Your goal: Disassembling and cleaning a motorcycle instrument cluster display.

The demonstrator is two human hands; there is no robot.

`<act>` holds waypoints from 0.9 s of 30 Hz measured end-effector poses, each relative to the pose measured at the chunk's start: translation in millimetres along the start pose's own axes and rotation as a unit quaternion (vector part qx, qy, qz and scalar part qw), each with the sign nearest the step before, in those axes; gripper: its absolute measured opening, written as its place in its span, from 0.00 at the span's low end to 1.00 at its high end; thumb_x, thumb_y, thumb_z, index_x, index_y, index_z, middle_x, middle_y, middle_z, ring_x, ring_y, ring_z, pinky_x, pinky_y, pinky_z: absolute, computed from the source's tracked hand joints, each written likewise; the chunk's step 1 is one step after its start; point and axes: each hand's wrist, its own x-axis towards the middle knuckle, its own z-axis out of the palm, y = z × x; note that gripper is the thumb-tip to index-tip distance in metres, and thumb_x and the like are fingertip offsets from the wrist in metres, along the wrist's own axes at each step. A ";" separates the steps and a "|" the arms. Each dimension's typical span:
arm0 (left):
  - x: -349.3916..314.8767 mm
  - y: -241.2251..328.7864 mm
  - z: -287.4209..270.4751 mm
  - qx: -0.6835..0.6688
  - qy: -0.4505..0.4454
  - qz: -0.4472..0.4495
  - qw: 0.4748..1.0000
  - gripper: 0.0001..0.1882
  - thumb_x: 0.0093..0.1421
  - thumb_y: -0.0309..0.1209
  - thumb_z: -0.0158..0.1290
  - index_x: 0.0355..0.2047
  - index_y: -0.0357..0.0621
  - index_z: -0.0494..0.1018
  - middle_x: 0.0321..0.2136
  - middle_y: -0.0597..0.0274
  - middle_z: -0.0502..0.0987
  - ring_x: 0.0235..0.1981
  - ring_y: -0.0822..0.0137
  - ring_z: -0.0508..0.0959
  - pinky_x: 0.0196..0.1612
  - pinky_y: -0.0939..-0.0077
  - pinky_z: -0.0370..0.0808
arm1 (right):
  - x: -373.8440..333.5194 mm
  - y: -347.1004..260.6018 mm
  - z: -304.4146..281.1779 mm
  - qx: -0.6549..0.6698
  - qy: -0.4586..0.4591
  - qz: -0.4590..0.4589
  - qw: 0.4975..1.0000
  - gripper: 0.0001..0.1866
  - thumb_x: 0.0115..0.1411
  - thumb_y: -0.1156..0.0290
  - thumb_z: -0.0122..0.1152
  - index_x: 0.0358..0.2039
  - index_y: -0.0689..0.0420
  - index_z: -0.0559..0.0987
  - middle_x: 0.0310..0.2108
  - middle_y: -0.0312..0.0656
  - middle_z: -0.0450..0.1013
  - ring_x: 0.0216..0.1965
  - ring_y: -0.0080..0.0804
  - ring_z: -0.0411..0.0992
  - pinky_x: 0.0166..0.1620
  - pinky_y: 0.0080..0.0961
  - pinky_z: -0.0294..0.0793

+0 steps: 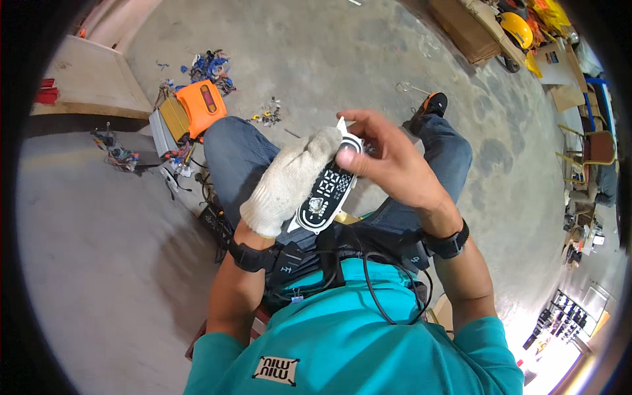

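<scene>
Above my lap I hold a digital instrument display [327,187], a long black panel with white segment markings and a white rim with pointed tabs. My left hand [289,178], in a white knit glove, grips its left side. The bare fingers of my right hand [388,161] close on the far right end, with the thumb on the panel's face and the other fingers behind it. The display's back is hidden. A small yellowish piece [345,217] shows just beneath its near end.
On the floor at left lie an orange plastic housing [201,107], tangled wire harnesses [210,69] and small connectors [268,112]. A wooden board [99,76] stands beyond them. Cardboard boxes [464,29], a yellow helmet [517,29] and a chair [598,147] are at right.
</scene>
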 end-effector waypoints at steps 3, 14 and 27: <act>21.4 -37.7 -34.2 0.322 -0.001 0.167 0.932 0.30 0.76 0.54 0.37 0.52 0.39 0.73 0.35 0.64 0.81 0.30 0.75 0.81 0.33 0.81 0.80 | 7.8 6.8 -13.4 0.000 -0.026 0.037 0.999 0.21 0.66 0.69 0.65 0.56 0.65 0.74 0.36 0.36 0.75 0.37 0.20 0.72 0.40 0.21 0.74; 3.3 -2.1 -2.6 0.024 -0.059 -0.003 0.998 0.26 0.65 0.28 0.56 0.62 0.33 0.66 0.43 0.56 0.80 0.37 0.70 0.82 0.41 0.77 0.80 | 14.0 31.4 -27.7 0.084 0.060 0.055 0.993 0.25 0.74 0.51 0.50 0.52 0.63 0.78 0.31 0.35 0.76 0.31 0.23 0.75 0.30 0.22 0.76; 17.2 -16.6 -18.9 0.046 -0.039 -0.003 0.998 0.26 0.72 0.44 0.49 0.58 0.33 0.71 0.42 0.58 0.82 0.36 0.72 0.82 0.36 0.77 0.80 | 17.2 46.9 -37.3 0.023 -0.027 0.049 0.998 0.20 0.72 0.64 0.58 0.58 0.59 0.67 0.36 0.36 0.78 0.35 0.21 0.75 0.34 0.19 0.76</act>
